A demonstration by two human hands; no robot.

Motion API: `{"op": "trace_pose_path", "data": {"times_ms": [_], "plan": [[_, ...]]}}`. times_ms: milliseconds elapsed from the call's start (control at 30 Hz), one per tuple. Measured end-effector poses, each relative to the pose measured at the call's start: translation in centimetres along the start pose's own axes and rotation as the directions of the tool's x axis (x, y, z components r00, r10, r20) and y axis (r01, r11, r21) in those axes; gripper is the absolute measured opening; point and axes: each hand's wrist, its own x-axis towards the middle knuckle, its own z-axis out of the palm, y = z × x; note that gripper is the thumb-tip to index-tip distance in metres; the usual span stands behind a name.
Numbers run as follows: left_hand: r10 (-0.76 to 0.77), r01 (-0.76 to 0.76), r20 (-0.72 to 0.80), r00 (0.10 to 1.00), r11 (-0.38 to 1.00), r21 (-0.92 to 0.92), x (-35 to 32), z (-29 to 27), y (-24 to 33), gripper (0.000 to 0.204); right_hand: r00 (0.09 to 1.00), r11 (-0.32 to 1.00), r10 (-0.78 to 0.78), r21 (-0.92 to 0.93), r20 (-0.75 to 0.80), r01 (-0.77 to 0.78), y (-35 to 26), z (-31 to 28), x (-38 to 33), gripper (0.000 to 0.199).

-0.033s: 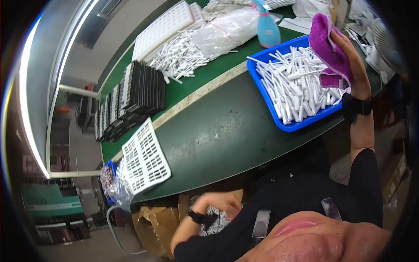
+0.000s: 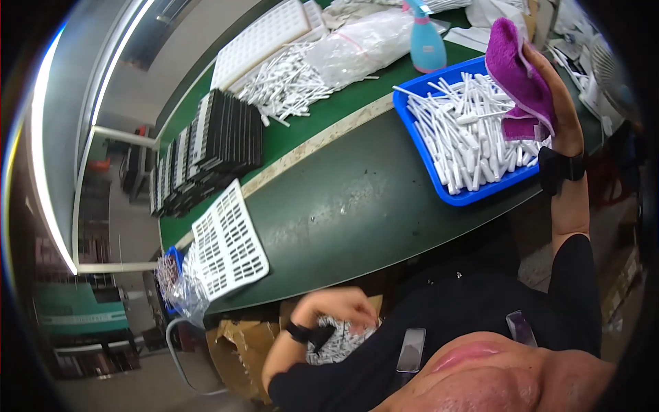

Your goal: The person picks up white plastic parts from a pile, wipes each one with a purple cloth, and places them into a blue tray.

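Observation:
My right hand (image 2: 557,96) is closed on a purple cloth (image 2: 513,65), with its folds draped over the right end of a blue tray (image 2: 456,198). Many white plastic sticks with thicker ends (image 2: 480,134) lie heaped in that tray. Near the table's front edge, my left hand (image 2: 340,305) hangs over a cardboard box holding a pile of small white pieces (image 2: 343,341). Motion smears its bent fingers, so I cannot see whether anything is in them.
On the green table (image 2: 336,213) lies a white slotted panel (image 2: 231,240). Black trays (image 2: 223,141) stand stacked at the left, beside loose white sticks (image 2: 292,86) and a clear plastic bag (image 2: 360,44). A blue spray bottle (image 2: 427,44) stands behind the blue tray; a fan (image 2: 609,72) is at right.
My left hand has lifted slightly, uncovering more of the white pieces in the box. My right hand and the purple cloth stay almost where they were.

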Motion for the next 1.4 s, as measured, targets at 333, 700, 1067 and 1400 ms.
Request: {"op": "trace_pose_path", "data": {"times_ms": [333,700,1067,1400], "plan": [[0.803,0.763,-0.591,-0.079,0.43,0.482,-1.9,-25.5,6.7,0.022,0.58,0.771,-0.063,0.409,0.812,-0.488,6.2,0.4,9.1,0.03],[0.756,0.794,-0.653,-0.052,0.428,0.432,0.5,-33.2,7.3,0.017,0.786,0.83,0.135,0.365,0.604,-0.422,11.2,0.7,9.1,0.029],[0.504,0.707,-0.702,-0.503,0.707,0.001,-4.8,-34.5,3.5,0.02,0.905,0.915,0.12,0.308,0.409,-0.26,9.9,1.3,7.9,0.029],[0.381,0.663,-0.845,-0.374,0.748,0.044,-3.3,-35.7,4.8,0.018,0.915,0.912,0.153,0.302,0.374,-0.276,10.4,0.5,8.4,0.029]]}}
